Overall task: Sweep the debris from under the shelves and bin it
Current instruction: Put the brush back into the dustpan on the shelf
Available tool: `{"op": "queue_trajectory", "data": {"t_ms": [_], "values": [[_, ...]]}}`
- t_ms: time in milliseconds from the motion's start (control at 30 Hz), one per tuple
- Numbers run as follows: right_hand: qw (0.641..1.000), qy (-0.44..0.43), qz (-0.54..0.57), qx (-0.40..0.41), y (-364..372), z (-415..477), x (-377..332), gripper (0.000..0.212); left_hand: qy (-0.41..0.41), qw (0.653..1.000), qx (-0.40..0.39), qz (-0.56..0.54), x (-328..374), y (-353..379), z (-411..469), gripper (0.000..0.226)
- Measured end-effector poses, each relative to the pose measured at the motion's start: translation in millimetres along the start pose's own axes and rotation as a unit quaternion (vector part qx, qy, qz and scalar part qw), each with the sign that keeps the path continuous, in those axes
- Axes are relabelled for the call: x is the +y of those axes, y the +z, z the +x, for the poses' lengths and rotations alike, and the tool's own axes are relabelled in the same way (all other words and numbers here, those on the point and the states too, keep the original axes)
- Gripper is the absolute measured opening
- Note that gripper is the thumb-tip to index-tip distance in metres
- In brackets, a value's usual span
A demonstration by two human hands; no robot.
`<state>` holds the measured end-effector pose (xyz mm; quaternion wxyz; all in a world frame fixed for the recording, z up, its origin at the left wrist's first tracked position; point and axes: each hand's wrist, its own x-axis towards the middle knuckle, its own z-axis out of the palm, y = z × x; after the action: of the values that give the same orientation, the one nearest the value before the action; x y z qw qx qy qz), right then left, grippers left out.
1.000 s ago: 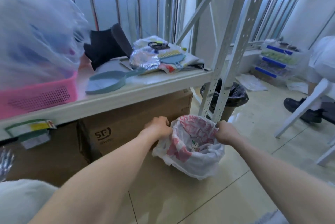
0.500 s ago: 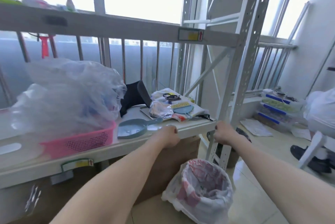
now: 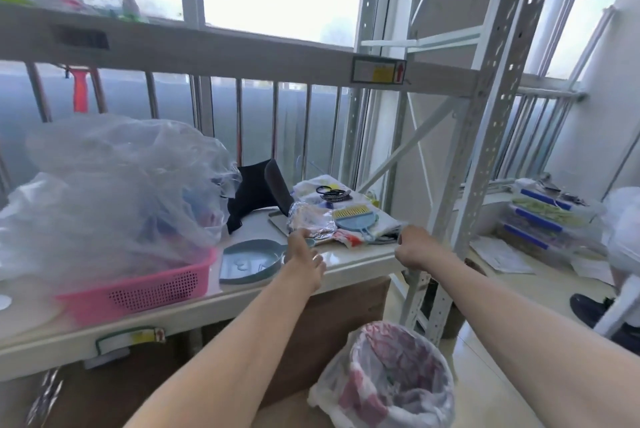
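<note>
Both hands reach over the white shelf (image 3: 349,263). The left hand (image 3: 304,251) is at the handle of the flat blue plastic dustpan (image 3: 247,263), seemingly curled around it, though the grip is hidden. The right hand (image 3: 414,247) is loosely fisted beside the small blue brush (image 3: 356,218). The bag-lined waste bin (image 3: 394,379) stands on the floor below.

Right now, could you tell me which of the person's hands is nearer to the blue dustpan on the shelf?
Left. The left hand is at the blue dustpan, by its handle end; the right hand is off to its right, near the shelf upright.
</note>
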<state>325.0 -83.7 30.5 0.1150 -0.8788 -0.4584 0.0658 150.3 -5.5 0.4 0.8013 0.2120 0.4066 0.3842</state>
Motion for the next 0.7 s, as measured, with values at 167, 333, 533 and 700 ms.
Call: {"op": "queue_trajectory", "data": {"t_ms": [167,333,533,700], "values": [[0.999,-0.019,-0.022,0.017,19.9,55.0,-19.3,0.026,-0.031,0.995,0.046,-0.088,-0.8,10.6,36.4,0.062],[0.999,-0.026,-0.034,0.028,41.4,99.2,-36.2,0.034,-0.01,0.988,0.086,-0.128,-5.2,14.1,69.3,0.028],[1.0,-0.009,-0.011,0.014,70.0,120.3,-45.4,0.046,0.03,0.974,0.134,-0.183,-4.2,11.1,102.3,0.014],[0.998,0.001,-0.024,0.061,78.9,126.3,-46.0,0.042,0.061,0.955,0.181,-0.227,-3.4,13.6,110.6,0.011]]}}
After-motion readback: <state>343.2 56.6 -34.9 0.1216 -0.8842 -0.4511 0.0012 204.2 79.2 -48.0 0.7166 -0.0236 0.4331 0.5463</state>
